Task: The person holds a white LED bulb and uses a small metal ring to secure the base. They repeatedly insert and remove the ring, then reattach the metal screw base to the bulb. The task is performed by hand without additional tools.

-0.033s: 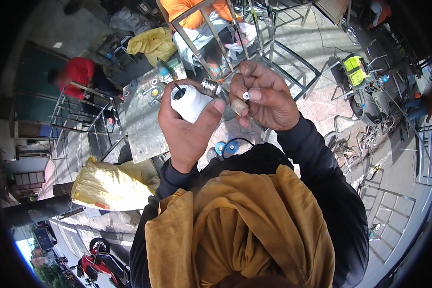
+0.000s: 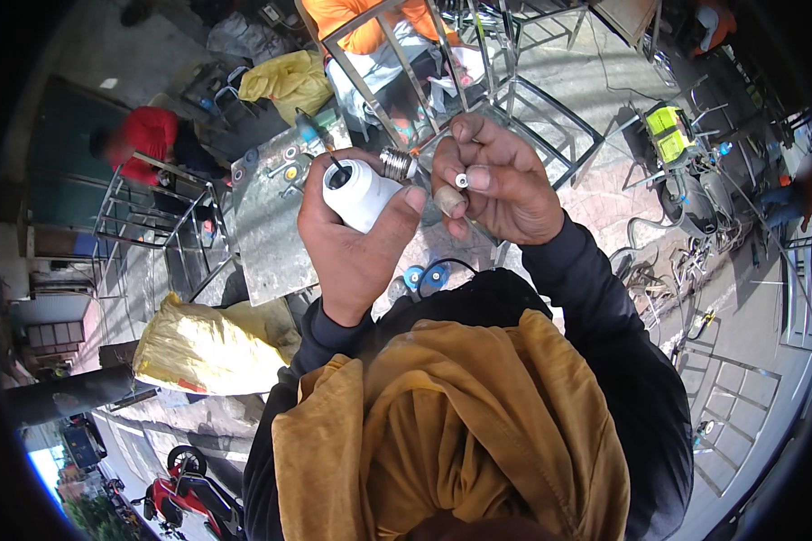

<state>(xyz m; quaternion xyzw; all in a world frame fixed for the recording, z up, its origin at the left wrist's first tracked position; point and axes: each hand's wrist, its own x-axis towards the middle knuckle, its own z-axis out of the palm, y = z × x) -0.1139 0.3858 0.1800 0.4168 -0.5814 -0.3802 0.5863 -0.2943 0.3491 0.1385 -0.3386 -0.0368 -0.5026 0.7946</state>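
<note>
Gripping a white bulb housing [image 2: 363, 194] in the head view, the left hand [image 2: 352, 243] has its fingers closed around the rounded plastic body, the thumb pressed across its near side. The housing sits up in front of the chest, its open end with a dark hole facing left and its threaded metal screw base [image 2: 397, 163] pointing right. Just beside that base, the right hand [image 2: 496, 185] has its fingers curled shut, pinching a small silver cap [image 2: 461, 180] between thumb and forefinger. Below and beyond the hands lies a grey metal sheet [image 2: 271, 243], with a yellow sack [image 2: 212, 347] to the near left. A steel frame [image 2: 505, 90] stands on the far side.
</note>
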